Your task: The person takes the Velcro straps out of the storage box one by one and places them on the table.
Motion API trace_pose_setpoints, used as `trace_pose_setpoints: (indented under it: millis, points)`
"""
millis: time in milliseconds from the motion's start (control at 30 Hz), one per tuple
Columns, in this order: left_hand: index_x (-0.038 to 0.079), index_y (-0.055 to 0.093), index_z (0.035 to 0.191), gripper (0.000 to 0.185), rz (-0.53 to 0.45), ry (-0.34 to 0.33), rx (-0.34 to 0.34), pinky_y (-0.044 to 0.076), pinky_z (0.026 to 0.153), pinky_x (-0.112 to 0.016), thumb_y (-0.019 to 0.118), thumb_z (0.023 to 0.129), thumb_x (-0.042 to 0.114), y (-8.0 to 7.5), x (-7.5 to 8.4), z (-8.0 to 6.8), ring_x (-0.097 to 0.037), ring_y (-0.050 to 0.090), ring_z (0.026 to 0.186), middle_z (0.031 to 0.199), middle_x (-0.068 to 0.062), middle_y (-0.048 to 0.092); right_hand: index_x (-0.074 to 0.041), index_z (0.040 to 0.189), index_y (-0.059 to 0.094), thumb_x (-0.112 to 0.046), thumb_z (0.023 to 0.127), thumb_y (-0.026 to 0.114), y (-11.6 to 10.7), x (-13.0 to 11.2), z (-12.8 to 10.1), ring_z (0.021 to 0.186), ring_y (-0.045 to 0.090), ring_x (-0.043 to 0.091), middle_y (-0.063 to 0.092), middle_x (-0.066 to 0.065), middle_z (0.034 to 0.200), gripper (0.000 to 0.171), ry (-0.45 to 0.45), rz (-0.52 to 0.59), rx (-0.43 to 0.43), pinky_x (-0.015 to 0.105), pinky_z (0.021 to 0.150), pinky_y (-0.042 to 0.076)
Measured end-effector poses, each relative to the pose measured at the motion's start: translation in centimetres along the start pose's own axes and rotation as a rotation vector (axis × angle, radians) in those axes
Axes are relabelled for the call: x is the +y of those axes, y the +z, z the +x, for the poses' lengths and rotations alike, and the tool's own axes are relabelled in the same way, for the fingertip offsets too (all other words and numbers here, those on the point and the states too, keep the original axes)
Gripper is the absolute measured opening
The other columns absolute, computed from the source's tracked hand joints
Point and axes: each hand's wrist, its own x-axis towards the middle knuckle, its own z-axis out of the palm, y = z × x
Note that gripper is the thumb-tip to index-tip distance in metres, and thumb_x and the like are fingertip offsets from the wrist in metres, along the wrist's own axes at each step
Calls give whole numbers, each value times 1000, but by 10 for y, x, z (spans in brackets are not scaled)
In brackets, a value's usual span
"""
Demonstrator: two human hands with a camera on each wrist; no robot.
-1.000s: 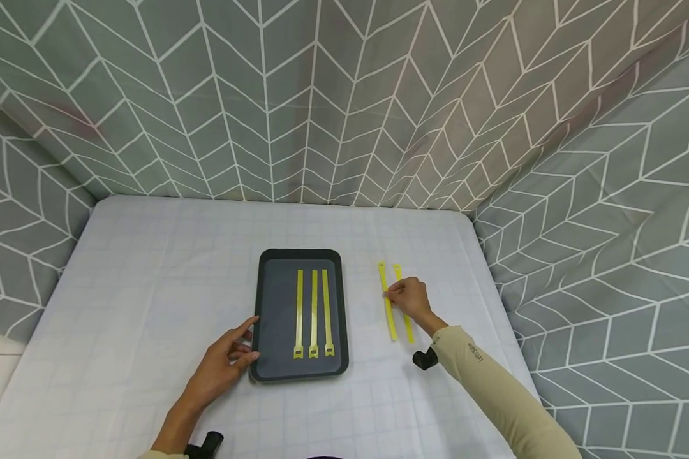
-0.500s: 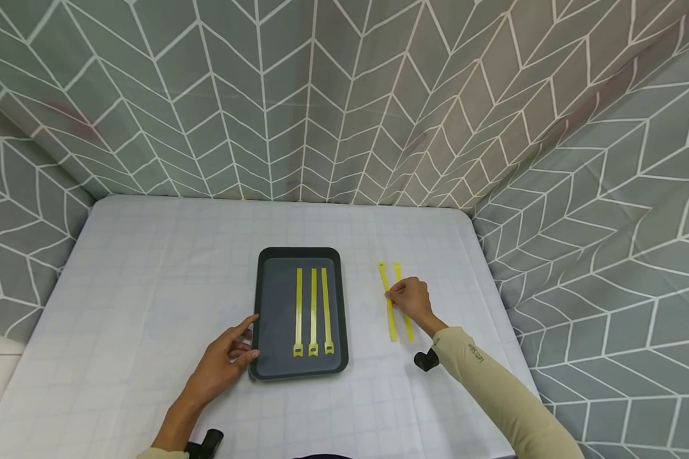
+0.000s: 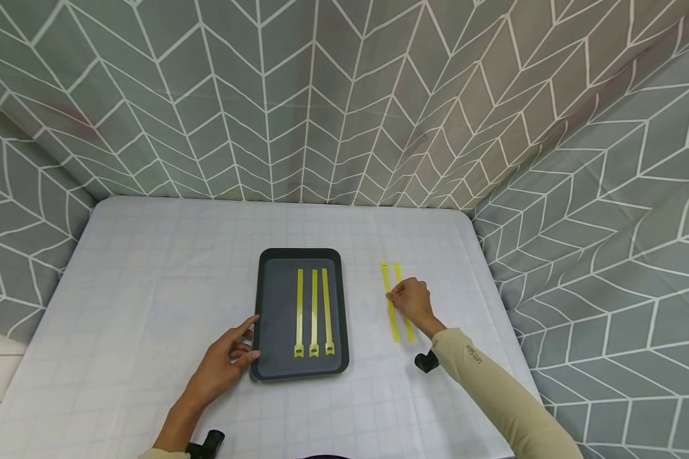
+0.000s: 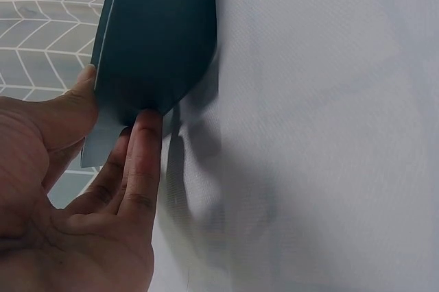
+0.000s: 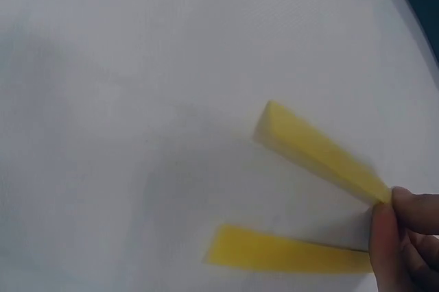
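Shifted one yellow strap [image 5: 322, 156] slightly right since a second ago, closer to a second strap [image 5: 281, 251].

Pinching it between thumb and fingers of the right hand [image 3: 411, 301], on or just above the white cloth [image 3: 178, 268], with the second strap just to the right, partly under that hand. Farther left, gripping the left rim of a dark tray [image 3: 277, 306] with the left hand [image 3: 221, 360], with three more yellow straps [image 3: 314, 312] side by side on the tray.

Five yellow straps [image 3: 314, 306]: three in tray [image 3: 274, 306], two on cloth [image 3: 149, 274]. One dark tray, one white cloth. One left hand [image 3: 217, 366], one right hand [image 3: 413, 298]. Two beige sleeves [image 3: 499, 389], two black wrist devices [image 3: 427, 361].
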Motion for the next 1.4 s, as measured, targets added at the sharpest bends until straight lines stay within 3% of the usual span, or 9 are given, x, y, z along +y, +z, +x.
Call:
trace_pose_setpoints:
  millis: [400,867,1233,1400]
  points:
    - [14,42,153,74,-10,20,0,58,83,-30,75,88,2,1,-3,0,-18,64,96,120,-16,59,-1,84,79,-18,87,78,-1,-1,-1,62,66,18,75,12,84,17,-47,-97,23,33,57,57]
    - [15,42,154,74,4,9,-6,57,84,-31,74,89,4,-1,-2,0,-17,64,97,121,-15,58,-2,85,78,-21,88,75,-1,-1,0,60,62,15,73,12,85,20,-4,-85,-3,27,53,53]
    - [13,42,154,73,-33,41,-9,58,82,-30,74,89,1,2,-5,2,-19,65,96,120,-15,59,1,91,78,-26,90,73,-9,-2,-1,61,63,15,73,11,83,28,-36,-94,-45,28,55,54]
    - [13,42,153,73,-31,53,-5,58,82,-30,74,89,1,1,-6,1,-19,65,96,118,-15,60,0,93,78,-26,89,74,-10,-3,-3,69,66,18,73,11,87,26,-38,-89,-56,29,59,55]
